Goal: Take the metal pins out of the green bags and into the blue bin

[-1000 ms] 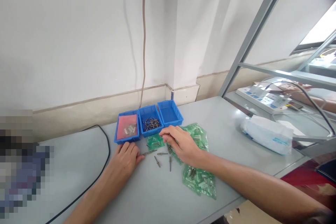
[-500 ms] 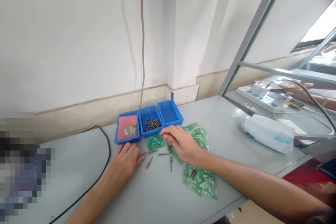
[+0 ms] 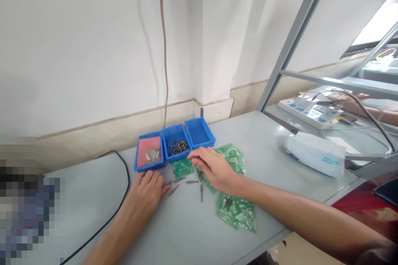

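My left hand (image 3: pixel 147 192) lies on the table in front of the left blue tray (image 3: pixel 149 169), fingers slightly spread. By its thumb are several loose slim metal pins, one of them a tilted pin (image 3: pixel 174 190). My right hand (image 3: pixel 214 167) is closed in a pinch in front of the middle blue tray (image 3: pixel 177 157); a small dark tip shows at its fingertips, too little to name. Green plastic bags (image 3: pixel 236 211) of metal pieces lie beside and under it. A heap of metal pins (image 3: pixel 178 148) fills part of the middle tray.
A right blue tray (image 3: pixel 199 133) stands beside the middle one. The left tray holds a pink sheet (image 3: pixel 146 149) and a clear bag of pieces. A black cable (image 3: pixel 126 190) runs along the left. To the right are a white plastic pack (image 3: pixel 315 155) and a metal frame (image 3: pixel 289 45).
The tilted pin near my left thumb has turned and shifted slightly left. My right hand stays pinched in about the same place. The whole view has shifted a little.
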